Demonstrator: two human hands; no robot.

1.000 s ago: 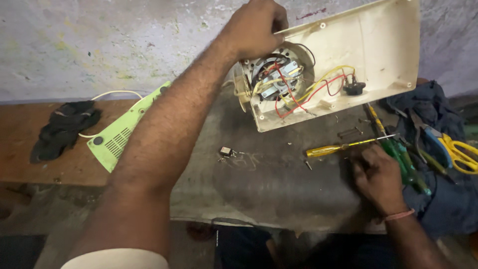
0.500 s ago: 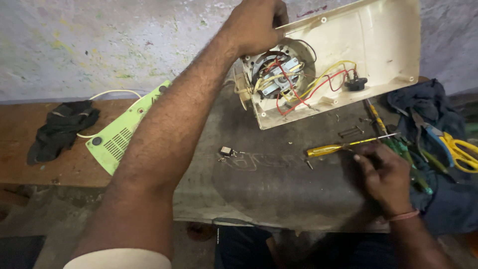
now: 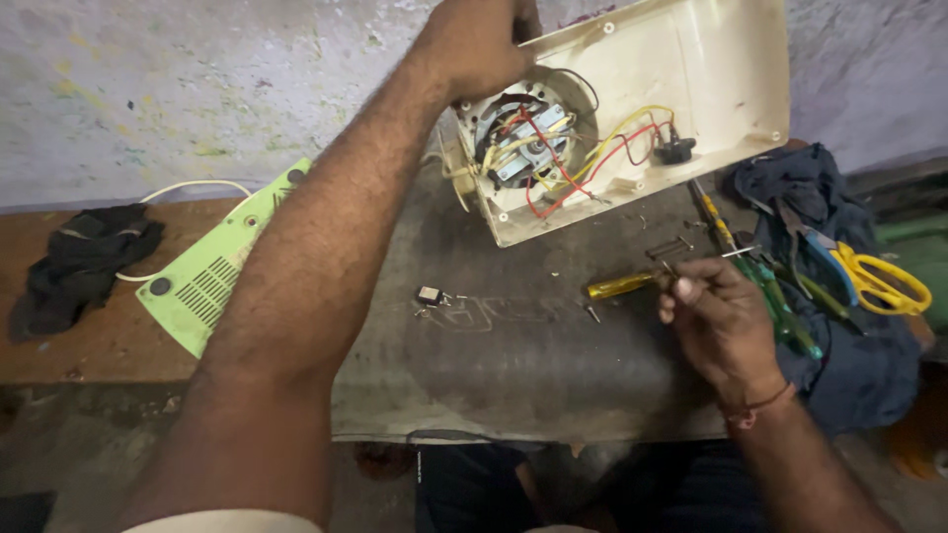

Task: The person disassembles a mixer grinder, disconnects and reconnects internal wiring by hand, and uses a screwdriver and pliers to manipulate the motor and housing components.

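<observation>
Hands: left hand (image 3: 479,44) grips one cream casing (image 3: 691,69); right hand (image 3: 716,316) pinches one yellow screwdriver (image 3: 622,286).

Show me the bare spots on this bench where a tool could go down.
Free: the grey mat below the small black part, between the left forearm and right hand. Crowded: right of that hand, with screwdrivers, scissors and blue cloth.

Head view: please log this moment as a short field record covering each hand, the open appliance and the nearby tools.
left hand: grips the top edge of the cream appliance housing
right hand: pinches a small screw at the fingertips
housing: open, motor and red and yellow wires exposed
nearby: yellow-handled screwdriver, green screwdrivers, yellow scissors
far left: green cover panel
</observation>
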